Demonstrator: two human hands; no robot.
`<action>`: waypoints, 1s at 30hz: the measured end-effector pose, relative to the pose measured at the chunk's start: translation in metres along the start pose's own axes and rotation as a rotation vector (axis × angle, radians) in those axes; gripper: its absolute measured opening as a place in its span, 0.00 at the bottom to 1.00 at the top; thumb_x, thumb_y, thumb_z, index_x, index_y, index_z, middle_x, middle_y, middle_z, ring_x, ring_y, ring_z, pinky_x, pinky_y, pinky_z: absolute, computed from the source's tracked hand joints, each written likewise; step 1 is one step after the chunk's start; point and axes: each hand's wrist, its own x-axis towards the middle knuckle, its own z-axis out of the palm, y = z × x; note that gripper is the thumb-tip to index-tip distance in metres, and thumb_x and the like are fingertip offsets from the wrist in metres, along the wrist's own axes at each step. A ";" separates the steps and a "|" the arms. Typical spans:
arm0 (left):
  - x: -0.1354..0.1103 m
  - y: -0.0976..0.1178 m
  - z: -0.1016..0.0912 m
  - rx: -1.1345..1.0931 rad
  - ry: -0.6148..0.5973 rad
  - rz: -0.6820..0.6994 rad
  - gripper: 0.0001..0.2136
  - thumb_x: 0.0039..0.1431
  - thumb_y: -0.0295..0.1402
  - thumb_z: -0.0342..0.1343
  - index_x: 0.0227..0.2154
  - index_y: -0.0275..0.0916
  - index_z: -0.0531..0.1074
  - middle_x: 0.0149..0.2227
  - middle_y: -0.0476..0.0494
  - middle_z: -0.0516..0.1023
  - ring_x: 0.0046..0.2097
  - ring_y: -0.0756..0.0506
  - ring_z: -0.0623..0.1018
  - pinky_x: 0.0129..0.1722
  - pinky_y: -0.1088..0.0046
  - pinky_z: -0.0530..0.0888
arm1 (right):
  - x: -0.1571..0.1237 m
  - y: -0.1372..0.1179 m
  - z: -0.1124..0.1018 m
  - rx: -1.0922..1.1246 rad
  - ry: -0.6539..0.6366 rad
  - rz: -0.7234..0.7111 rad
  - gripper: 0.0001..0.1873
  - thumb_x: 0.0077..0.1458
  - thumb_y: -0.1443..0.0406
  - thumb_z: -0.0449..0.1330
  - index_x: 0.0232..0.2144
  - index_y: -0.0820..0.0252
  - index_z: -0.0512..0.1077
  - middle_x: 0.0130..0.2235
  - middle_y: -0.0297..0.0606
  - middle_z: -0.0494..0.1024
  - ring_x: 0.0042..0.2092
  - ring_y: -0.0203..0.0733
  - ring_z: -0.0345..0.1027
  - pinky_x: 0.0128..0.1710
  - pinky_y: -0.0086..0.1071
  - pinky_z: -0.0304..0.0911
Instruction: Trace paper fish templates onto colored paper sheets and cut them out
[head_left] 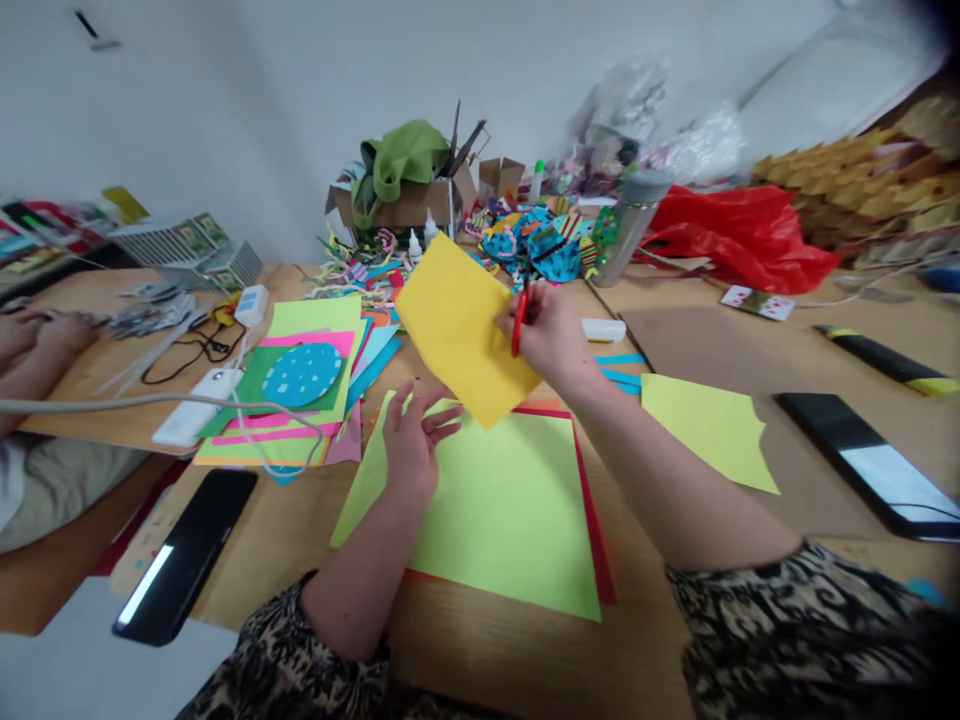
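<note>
My right hand [553, 335] is closed around red-handled scissors [519, 318] at the right edge of a yellow paper sheet [457, 325] raised over the table. My left hand [414, 432] is under the sheet's lower corner with fingers spread, touching or nearly touching it; I cannot tell if it grips. Below lies a lime-green sheet [495, 505] on top of a red sheet [596, 520].
A stack of coloured papers with a blue dotted circle [301, 374] lies left. Phones lie at the lower left [187, 555] and right [862, 460]. Another person's hands [34, 335] rest far left. Paper scraps, a cardboard box [409, 205], a bottle [628, 225] and a red bag [739, 235] crowd the back.
</note>
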 end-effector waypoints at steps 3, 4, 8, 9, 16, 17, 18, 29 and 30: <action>-0.003 -0.002 0.001 -0.006 0.013 -0.027 0.21 0.48 0.38 0.62 0.44 0.40 0.64 0.33 0.46 0.79 0.26 0.44 0.81 0.22 0.73 0.76 | 0.027 -0.007 0.035 0.093 -0.002 0.026 0.12 0.42 0.71 0.61 0.25 0.55 0.59 0.22 0.28 0.65 0.25 0.37 0.61 0.27 0.33 0.60; -0.005 -0.003 0.002 -0.004 0.012 -0.031 0.20 0.48 0.37 0.62 0.44 0.40 0.64 0.33 0.46 0.79 0.26 0.44 0.81 0.22 0.73 0.75 | 0.034 -0.010 0.048 0.133 -0.019 0.028 0.12 0.41 0.70 0.61 0.25 0.56 0.59 0.22 0.28 0.65 0.25 0.37 0.61 0.27 0.33 0.60; -0.004 -0.005 0.001 0.011 0.013 -0.038 0.20 0.48 0.39 0.61 0.43 0.39 0.65 0.31 0.45 0.80 0.22 0.47 0.78 0.18 0.76 0.70 | 0.057 -0.022 0.100 0.325 -0.122 0.059 0.11 0.43 0.70 0.60 0.25 0.57 0.60 0.23 0.28 0.66 0.27 0.36 0.62 0.28 0.31 0.61; -0.002 -0.006 0.001 0.008 0.027 -0.026 0.19 0.48 0.39 0.61 0.41 0.39 0.65 0.29 0.46 0.80 0.21 0.48 0.77 0.17 0.78 0.69 | 0.061 -0.024 0.112 0.335 -0.138 0.079 0.10 0.44 0.70 0.60 0.26 0.57 0.60 0.24 0.29 0.67 0.27 0.36 0.63 0.28 0.31 0.61; -0.012 0.020 0.000 0.338 -0.200 -0.079 0.13 0.53 0.42 0.57 0.24 0.38 0.67 0.16 0.50 0.71 0.15 0.51 0.68 0.13 0.79 0.59 | 0.072 -0.022 0.172 0.146 -0.264 0.216 0.06 0.47 0.68 0.60 0.25 0.58 0.64 0.27 0.35 0.71 0.34 0.42 0.68 0.35 0.35 0.65; -0.016 0.030 -0.002 0.482 -0.344 -0.100 0.13 0.53 0.43 0.57 0.24 0.38 0.68 0.18 0.48 0.73 0.16 0.51 0.69 0.14 0.78 0.61 | 0.071 -0.019 0.174 0.098 -0.289 0.229 0.05 0.47 0.69 0.59 0.26 0.58 0.64 0.28 0.36 0.72 0.35 0.44 0.69 0.36 0.36 0.66; -0.017 0.041 -0.006 0.628 -0.451 -0.086 0.13 0.53 0.43 0.58 0.24 0.39 0.70 0.18 0.47 0.74 0.17 0.50 0.70 0.15 0.77 0.63 | 0.069 -0.016 0.175 0.052 -0.308 0.238 0.05 0.47 0.69 0.59 0.26 0.57 0.65 0.30 0.38 0.73 0.38 0.46 0.70 0.38 0.38 0.66; 0.028 0.070 -0.070 1.531 -0.057 0.728 0.16 0.58 0.37 0.52 0.46 0.36 0.71 0.49 0.31 0.74 0.51 0.33 0.73 0.49 0.54 0.70 | 0.061 -0.001 0.167 0.116 -0.278 0.278 0.07 0.44 0.72 0.59 0.25 0.58 0.63 0.34 0.45 0.75 0.42 0.52 0.70 0.43 0.42 0.63; 0.028 0.067 -0.069 1.508 -0.037 0.779 0.17 0.58 0.37 0.52 0.49 0.35 0.69 0.52 0.30 0.71 0.54 0.33 0.71 0.52 0.52 0.68 | 0.063 -0.004 0.170 0.170 -0.279 0.278 0.07 0.45 0.71 0.59 0.24 0.58 0.63 0.32 0.43 0.74 0.39 0.50 0.71 0.41 0.41 0.64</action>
